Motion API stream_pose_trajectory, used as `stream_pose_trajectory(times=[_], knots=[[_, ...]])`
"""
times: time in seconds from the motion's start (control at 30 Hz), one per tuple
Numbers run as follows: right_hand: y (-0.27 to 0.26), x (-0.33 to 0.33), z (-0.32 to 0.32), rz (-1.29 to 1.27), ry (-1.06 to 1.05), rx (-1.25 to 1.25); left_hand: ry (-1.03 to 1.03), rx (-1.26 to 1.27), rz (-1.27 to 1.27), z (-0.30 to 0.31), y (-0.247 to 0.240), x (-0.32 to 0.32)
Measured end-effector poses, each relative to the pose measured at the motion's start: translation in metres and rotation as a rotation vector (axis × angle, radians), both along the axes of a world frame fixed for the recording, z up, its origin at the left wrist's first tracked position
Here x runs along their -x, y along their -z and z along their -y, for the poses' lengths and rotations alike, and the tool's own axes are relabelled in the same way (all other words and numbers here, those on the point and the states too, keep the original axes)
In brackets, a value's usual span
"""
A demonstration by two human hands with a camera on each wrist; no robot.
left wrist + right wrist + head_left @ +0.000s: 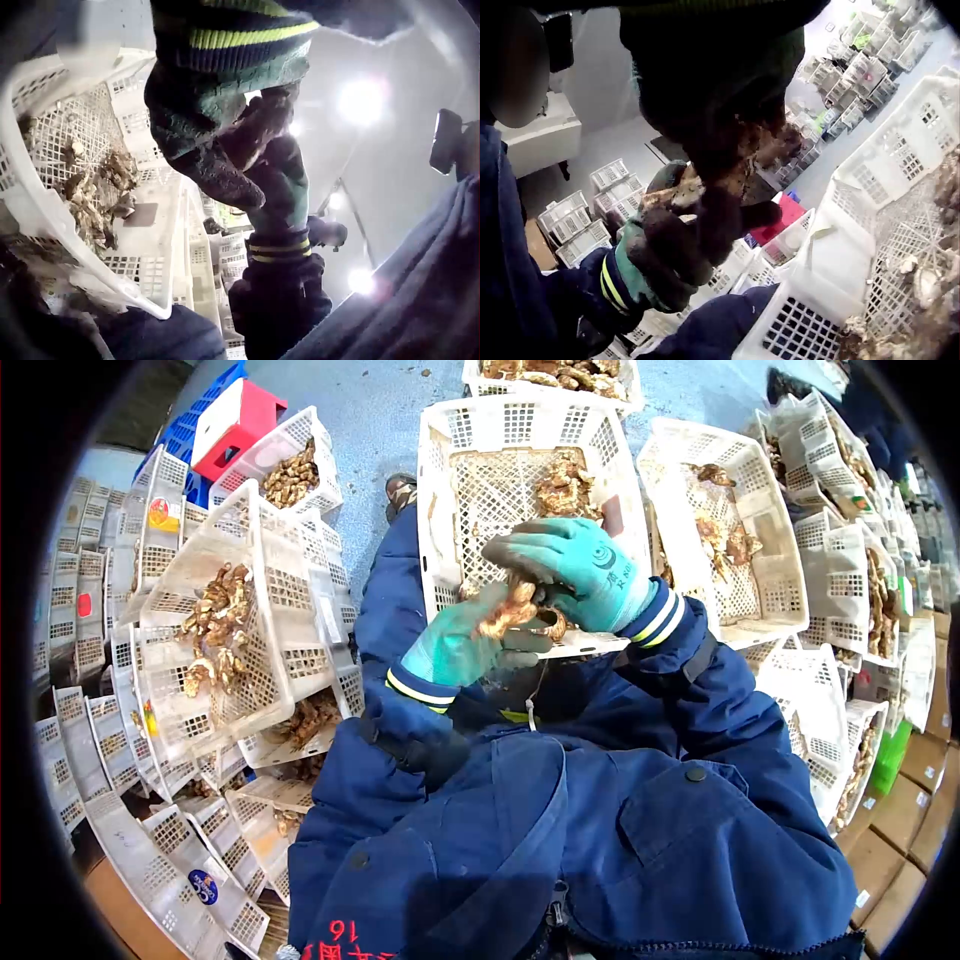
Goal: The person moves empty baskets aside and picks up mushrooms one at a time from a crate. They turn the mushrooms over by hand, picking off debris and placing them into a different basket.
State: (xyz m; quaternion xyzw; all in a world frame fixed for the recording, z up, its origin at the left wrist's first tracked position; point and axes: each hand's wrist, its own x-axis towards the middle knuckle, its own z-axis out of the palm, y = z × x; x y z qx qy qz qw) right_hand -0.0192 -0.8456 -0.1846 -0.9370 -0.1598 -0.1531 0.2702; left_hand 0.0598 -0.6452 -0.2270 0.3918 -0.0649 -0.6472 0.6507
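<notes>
Both hands wear green gloves and meet over my lap. My left hand [468, 645] grips a brown mushroom clump [510, 610] from below. My right hand [575, 565] curls over the clump's top and pinches it. Just beyond them stands a white plastic basket [440, 510] with a few mushrooms [565, 490] at its far end. In the left wrist view the left glove [202, 127] and the right glove [281, 180] close around the dark clump [259, 124], beside the basket [150, 247]. The right wrist view shows the clump [735, 169] between the right hand [712, 97] and the left hand [660, 255].
Several white baskets surround me. A tilted basket [290, 590] of mushrooms lies left, and another basket [770, 550] stands right. A red box [240, 420] and a blue crate [195, 425] sit far left. Cardboard boxes [900, 830] line the right edge. The floor is blue-grey.
</notes>
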Motion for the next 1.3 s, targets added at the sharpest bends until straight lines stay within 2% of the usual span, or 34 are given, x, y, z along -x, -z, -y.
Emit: stream_pose_trajectory(times=[0.03, 0.1, 0.13, 0.2, 0.23, 0.27, 0.3, 0.33, 0.37, 0.4, 0.43, 0.47, 0.53, 0.6, 0.63, 0.67, 0.7, 0.73, 0.77, 0.8, 0.87, 0.9, 0.93, 1.0, 1.03, 1.1, 1.13, 1.17, 1.2, 1.27, 1.3], knots=[[0.0, 0.001, -0.005, -0.025, -0.029, -0.022, 0.016, 0.002, 0.137, -0.004, 0.02, 0.006], [0.0, 0.003, -0.007, -0.08, -0.11, -0.045, 0.03, 0.071, 0.342, -0.008, 0.02, 0.009], [-0.001, 0.003, -0.006, -0.105, -0.069, -0.229, 0.025, 0.136, 0.411, -0.012, 0.018, 0.009], [0.0, 0.006, 0.002, -0.16, 0.018, -0.601, -0.113, 0.157, -0.28, -0.015, 0.016, 0.005], [0.01, 0.002, 0.016, -0.256, 0.062, -0.939, -0.131, 0.194, -0.329, -0.02, 0.028, -0.007], [0.019, 0.003, 0.035, -0.301, 0.194, -1.034, -0.149, 0.233, -0.377, -0.03, 0.042, -0.024], [0.048, -0.001, 0.055, -0.315, 0.291, -0.978, -0.217, 0.292, -0.374, -0.041, 0.038, -0.041], [0.088, 0.0, 0.078, -0.449, 0.417, -0.559, -0.348, 0.371, -0.305, -0.055, 0.014, -0.059], [0.061, -0.003, 0.072, -0.793, 0.515, -0.013, -0.473, 0.441, -0.231, -0.072, -0.012, -0.075], [0.097, -0.006, 0.075, -0.936, 0.489, 0.078, -0.572, 0.503, -0.144, -0.089, -0.038, -0.089], [0.126, -0.009, 0.076, -0.945, 0.347, 0.174, -0.643, 0.561, -0.063, -0.099, -0.058, -0.096], [0.113, -0.016, 0.06, -1.032, 0.289, 0.209, -0.684, 0.588, -0.008, -0.104, -0.072, -0.097], [0.163, -0.024, 0.053, -0.983, 0.277, 0.291, -0.814, 0.573, 0.102, -0.101, -0.077, -0.09], [0.199, -0.035, 0.045, -1.178, 0.356, 0.377, -0.725, 0.486, 0.008, -0.085, -0.054, -0.079], [0.208, -0.039, 0.043, -1.21, 0.366, 0.388, -0.63, 0.281, 0.052, -0.073, -0.048, -0.067], [0.214, -0.043, 0.044, -1.241, 0.381, 0.404, -0.478, 0.185, 0.085, -0.066, -0.022, -0.062], [0.219, -0.047, 0.05, -1.275, 0.335, 0.418, -0.42, 0.412, 0.436, -0.049, -0.009, -0.045], [0.226, -0.048, 0.059, -1.248, 0.222, 0.405, -0.378, 0.244, 0.321, -0.042, 0.0, -0.04], [0.232, -0.046, 0.066, -1.276, 0.248, 0.365, -0.346, 0.08, 0.191, -0.035, 0.01, -0.034], [0.234, -0.045, 0.071, -1.299, 0.274, 0.325, -0.268, 0.061, 0.284, -0.03, 0.013, -0.031], [0.234, -0.039, 0.081, -1.249, 0.258, 0.345, -0.217, -0.005, 0.09, -0.027, 0.026, -0.027], [0.22, -0.035, 0.086, -1.232, 0.301, 0.242, -0.209, -0.148, -0.036, -0.022, 0.025, -0.027], [0.205, -0.028, 0.091, -1.211, 0.342, 0.138, -0.203, -0.14, 0.003, -0.022, 0.026, -0.024], [0.188, -0.011, 0.114, -0.743, -0.124, 0.168, -0.184, -0.119, 0.086, -0.022, 0.029, -0.017], [0.182, 0.0, 0.109, -0.541, -0.064, -0.179, -0.159, -0.135, 0.097, -0.02, 0.027, -0.015], [0.148, 0.012, 0.101, -0.125, -0.087, -0.223, -0.081, -0.042, 0.062, -0.014, 0.034, -0.005], [0.16, 0.021, 0.106, -0.081, -0.147, -0.237, -0.043, 0.002, 0.047, -0.011, 0.04, 0.001], [0.147, 0.023, 0.097, -0.203, -0.168, -0.641, -0.065, 0.066, -0.126, -0.007, 0.049, 0.006], [0.125, 0.022, 0.072, -0.324, -0.192, -1.047, -0.187, 0.098, -0.131, -0.003, 0.041, 0.023], [0.088, 0.021, 0.025, -0.568, -0.246, -1.863, -0.066, 0.079, 0.013, 0.007, 0.014, 0.027], [0.084, 0.022, 0.017, -0.603, -0.275, -2.021, -0.013, 0.19, -0.218, 0.009, 0.014, 0.026]])
